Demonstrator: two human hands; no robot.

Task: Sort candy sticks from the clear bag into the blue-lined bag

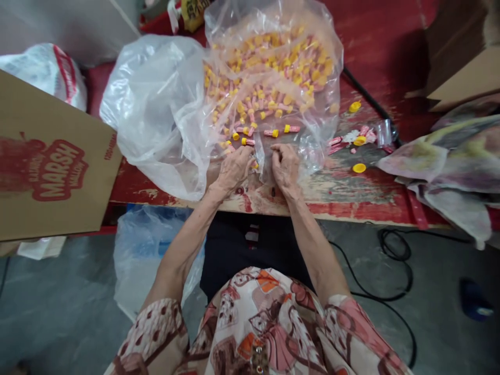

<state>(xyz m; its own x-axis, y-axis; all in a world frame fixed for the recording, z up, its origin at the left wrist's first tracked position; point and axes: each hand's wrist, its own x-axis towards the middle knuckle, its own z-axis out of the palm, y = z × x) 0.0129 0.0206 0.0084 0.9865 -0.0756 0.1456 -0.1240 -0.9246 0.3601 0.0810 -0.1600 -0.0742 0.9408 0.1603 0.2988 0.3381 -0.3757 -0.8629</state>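
Resting on a worn red table (351, 195), grey floor (58, 291) below

Worn red table (351, 200), grey concrete floor (58, 302), black cable (394, 271) across it, cardboard box (50, 166) left.

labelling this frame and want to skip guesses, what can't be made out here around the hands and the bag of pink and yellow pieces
All in the head view:
- Left hand: fingertips curl under, hiding any grip.
- Right hand: fingers bent over the plastic bag; what they pinch is hidden.
- Pink and yellow pieces: blurred by the plastic, too small to identify.
- Cardboard box: cut off by the left edge.
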